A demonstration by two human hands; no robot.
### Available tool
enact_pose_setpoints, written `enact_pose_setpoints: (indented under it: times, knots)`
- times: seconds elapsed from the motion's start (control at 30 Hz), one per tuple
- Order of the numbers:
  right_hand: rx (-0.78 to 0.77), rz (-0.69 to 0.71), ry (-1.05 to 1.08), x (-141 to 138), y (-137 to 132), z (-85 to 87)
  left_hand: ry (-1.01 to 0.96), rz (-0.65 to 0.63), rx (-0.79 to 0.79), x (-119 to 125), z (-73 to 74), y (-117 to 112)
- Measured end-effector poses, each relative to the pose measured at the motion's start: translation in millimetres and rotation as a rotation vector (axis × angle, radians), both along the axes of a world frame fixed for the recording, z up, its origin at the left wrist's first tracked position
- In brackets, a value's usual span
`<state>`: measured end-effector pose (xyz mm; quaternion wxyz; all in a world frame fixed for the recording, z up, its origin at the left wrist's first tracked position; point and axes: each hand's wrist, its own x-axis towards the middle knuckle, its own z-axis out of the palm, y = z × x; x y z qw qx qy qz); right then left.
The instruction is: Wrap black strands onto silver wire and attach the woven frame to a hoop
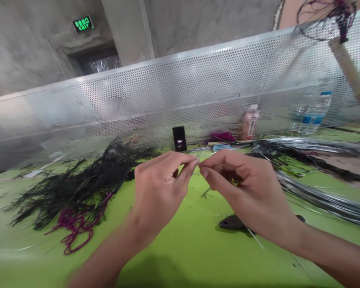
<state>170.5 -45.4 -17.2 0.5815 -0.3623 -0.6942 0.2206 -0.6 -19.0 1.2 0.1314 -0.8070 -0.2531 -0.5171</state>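
Two-handed pinch work above a green desk (186,248). The piece in hand, if any, lies at the centre, where the two pinches nearly meet; it is too fine to make out. Left hand (162,188): thumb and forefinger pressed tip to tip. Right hand (255,188): the same pinch, tips just beside the left's; whether either grips a strand cannot be told. For good control, both pinches are best kept close and level, with light, even pressure, since a fine piece would probably bend or slip over a longer span. Below the right hand, a thin pale wire (256,239) slants out past a dark tool (232,223), partly hidden; its end is best kept clear of the wrist. Farther out: black strands (87,188) and purple cord (78,228) at left, wire coils (321,200) at right, a phone (179,139) upright behind, before a perforated metal screen (174,88).
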Motion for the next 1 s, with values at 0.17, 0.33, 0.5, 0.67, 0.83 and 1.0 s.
enact_pose_setpoints:
  times: [0.17, 0.33, 0.5, 0.67, 0.83, 1.0]
  knots:
    - [0.078, -0.021, -0.066, 1.5, 1.5, -2.0, -0.100, -0.050, -0.250, -6.3, 8.8, -2.1]
    - [0.144, -0.029, -0.114, 2.5, 4.7, -0.2, -0.151, -0.162, -0.505, -12.6, 18.0, 2.2]
    - [0.174, -0.019, -0.135, 3.7, 7.9, -0.5, -0.192, -0.283, -0.644, -14.9, 21.2, 8.7]
    - [0.291, -0.036, -0.227, 6.0, 15.8, -5.2, -0.187, -0.314, -0.705, -18.0, 23.7, 13.7]
    - [0.557, -0.185, -0.547, 14.9, 19.8, 0.2, -0.099, -0.222, -0.609, -19.2, 21.9, 19.6]
    - [0.604, -0.225, -0.526, 34.1, 16.8, 26.7, 0.121, -0.155, -0.005, -15.5, 17.1, 21.2]
